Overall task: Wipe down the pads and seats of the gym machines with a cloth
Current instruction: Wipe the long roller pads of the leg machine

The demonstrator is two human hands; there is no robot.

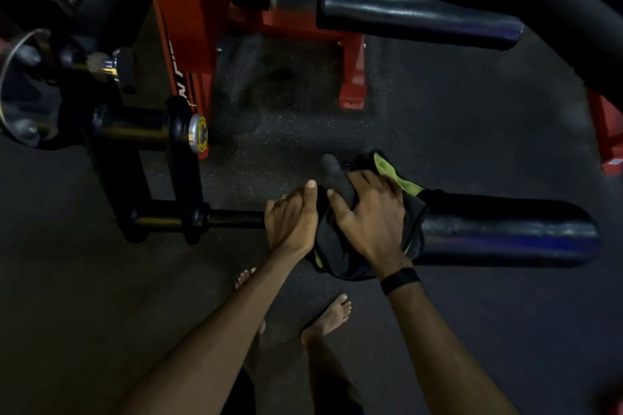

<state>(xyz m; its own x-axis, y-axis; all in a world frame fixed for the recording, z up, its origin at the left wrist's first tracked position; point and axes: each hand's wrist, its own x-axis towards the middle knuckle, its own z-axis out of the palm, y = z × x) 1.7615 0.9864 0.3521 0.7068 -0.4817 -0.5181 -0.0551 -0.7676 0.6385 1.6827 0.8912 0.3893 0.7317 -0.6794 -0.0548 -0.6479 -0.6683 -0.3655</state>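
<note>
I am working the dark cloth (pixel 340 246) around the inner end of the lower roller pad (pixel 505 232), where the padding meets the bare black bar (pixel 232 217). My right hand (pixel 374 219) is pressing down on the cloth with its fingers spread wide across it; my left hand (pixel 291 217) is curling its fingers around the pad's end just beside the bar, thumb raised.

The risk I am judging here is the roller turning under my push, so the cloth is sliding with it instead of scrubbing. A loose green-edged corner (pixel 394 175) is hanging off the back (it could snag or drag on the floor (pixel 438 128)). My bare feet (pixel 328 317) are standing right under the pad, near the steel frame.
</note>
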